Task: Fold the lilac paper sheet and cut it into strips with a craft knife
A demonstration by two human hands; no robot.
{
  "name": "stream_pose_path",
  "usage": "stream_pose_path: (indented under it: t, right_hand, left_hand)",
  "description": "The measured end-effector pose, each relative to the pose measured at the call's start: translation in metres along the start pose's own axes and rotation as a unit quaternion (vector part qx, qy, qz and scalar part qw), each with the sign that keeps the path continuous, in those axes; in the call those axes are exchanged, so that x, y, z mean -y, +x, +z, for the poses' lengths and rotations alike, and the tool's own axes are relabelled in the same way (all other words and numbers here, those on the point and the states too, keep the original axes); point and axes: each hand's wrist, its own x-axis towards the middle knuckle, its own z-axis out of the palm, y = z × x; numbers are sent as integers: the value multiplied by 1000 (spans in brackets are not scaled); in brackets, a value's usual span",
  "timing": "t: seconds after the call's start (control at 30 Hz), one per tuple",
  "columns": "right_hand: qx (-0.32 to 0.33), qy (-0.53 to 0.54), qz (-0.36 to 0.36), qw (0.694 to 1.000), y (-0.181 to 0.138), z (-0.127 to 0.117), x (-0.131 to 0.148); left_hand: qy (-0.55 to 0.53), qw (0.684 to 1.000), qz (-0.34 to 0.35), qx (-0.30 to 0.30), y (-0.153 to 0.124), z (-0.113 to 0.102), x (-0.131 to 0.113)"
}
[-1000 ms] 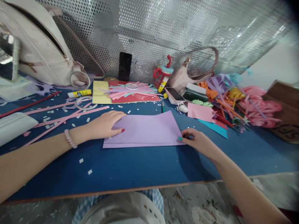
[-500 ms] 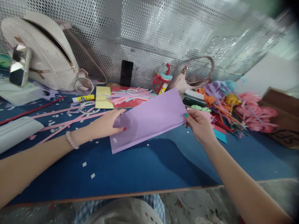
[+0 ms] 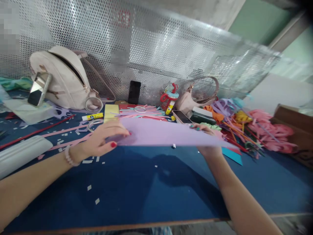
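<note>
A lilac paper sheet (image 3: 168, 135) hangs nearly level above the blue table (image 3: 146, 189), casting a shadow on it. My left hand (image 3: 102, 142), with red nails and a bead bracelet at the wrist, pinches the sheet's left end between thumb and fingers. My right hand (image 3: 207, 140), with teal nails, grips the sheet's right part; the paper covers most of that hand. Small white paper bits fall or lie under the sheet.
A perforated metal screen (image 3: 156, 58) backs the table. Against it stand a beige backpack (image 3: 61, 78), a black phone (image 3: 134, 92) and a pink bag (image 3: 195, 94). A glue stick (image 3: 93, 116), tape rings, pink strips, and a heap of coloured paper scraps (image 3: 249, 124) lie around.
Both hands lifted the lilac sheet off the table, first tilting it up on the right, then bringing it almost flat in the air. The camera view rose toward the screen.
</note>
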Motion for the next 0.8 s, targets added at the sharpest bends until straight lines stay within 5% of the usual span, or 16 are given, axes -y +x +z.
stream_pose_path:
  t: [0.1, 0.27, 0.47, 0.8]
  right_hand:
    - [1, 33, -1, 999, 2, -2, -4]
    - [18, 75, 20, 997, -3, 11, -10]
    - [31, 96, 39, 994, -3, 19, -17]
    - [-48, 95, 70, 992, 2, 23, -33]
  left_hand:
    - [-91, 991, -93, 13, 0, 8, 4]
    - [-44, 974, -221, 32, 2, 26, 31]
    - [-96, 949, -275, 123, -2, 27, 38]
    - [-198, 916, -346, -37, 4, 26, 51]
